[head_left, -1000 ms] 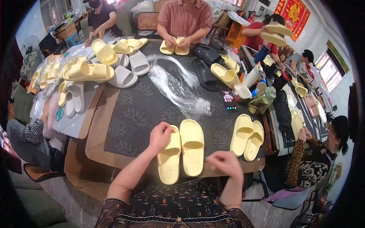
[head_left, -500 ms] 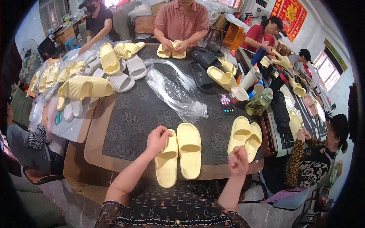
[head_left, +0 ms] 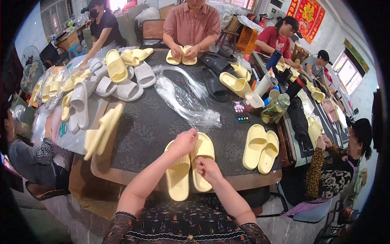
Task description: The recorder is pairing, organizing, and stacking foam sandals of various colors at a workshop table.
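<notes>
Slippers, pale-yellow, ribbed-topped (head_left: 180, 173): side by side beneath left grip (head_left: 183, 142) and right grip (head_left: 208, 168), presumably giving access to both.
Left grip: fingers drawn together; contents cannot be told.
Right grip: fingers curled at the right-hand slipper; contents likewise uncertain.
Strands, clear plastic (head_left: 174, 96): bundled beyond both grips.

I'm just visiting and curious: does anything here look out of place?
Yes: at the left edge of the dark tabletop, two yellow slippers tilt steeply on edge, apparently unheld; whether resting or falling is unclear.

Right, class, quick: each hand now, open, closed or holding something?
Left hand: closed, over the yellow slippers; cannot tell if it holds anything.
Right hand: closed, over the same slippers; likewise cannot tell.
</notes>
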The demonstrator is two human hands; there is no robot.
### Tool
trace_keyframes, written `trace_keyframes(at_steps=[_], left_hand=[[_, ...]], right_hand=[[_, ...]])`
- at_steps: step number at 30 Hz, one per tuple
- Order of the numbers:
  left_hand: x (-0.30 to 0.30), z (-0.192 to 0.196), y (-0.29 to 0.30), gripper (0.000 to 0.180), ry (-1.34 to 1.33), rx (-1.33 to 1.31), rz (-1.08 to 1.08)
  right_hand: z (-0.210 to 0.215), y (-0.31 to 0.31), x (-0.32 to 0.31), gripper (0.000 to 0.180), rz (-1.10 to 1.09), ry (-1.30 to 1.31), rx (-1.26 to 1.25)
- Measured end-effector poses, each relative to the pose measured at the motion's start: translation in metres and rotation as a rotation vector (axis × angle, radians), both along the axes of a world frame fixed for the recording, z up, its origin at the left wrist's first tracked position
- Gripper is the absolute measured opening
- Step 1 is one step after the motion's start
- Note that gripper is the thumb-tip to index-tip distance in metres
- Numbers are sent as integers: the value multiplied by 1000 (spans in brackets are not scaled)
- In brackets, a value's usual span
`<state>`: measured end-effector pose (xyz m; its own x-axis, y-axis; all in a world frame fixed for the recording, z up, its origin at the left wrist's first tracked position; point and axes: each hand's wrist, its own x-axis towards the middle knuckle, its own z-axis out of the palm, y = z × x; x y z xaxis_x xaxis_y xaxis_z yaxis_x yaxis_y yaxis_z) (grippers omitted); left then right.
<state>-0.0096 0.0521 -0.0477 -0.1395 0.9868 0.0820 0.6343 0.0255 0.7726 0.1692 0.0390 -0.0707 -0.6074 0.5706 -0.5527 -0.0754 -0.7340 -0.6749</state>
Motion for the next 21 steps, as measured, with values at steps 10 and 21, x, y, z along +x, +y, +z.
trace_keyframes(at_steps=[10, 21], left_hand=[[-4, -31, -6, 13, -109, 67, -195], [2, -17, -18, 20, -278, -62, 37]], right_hand=[[-11, -21, -22, 15, -379, 145, -313], [17, -42, 5, 13, -192, 128, 66]])
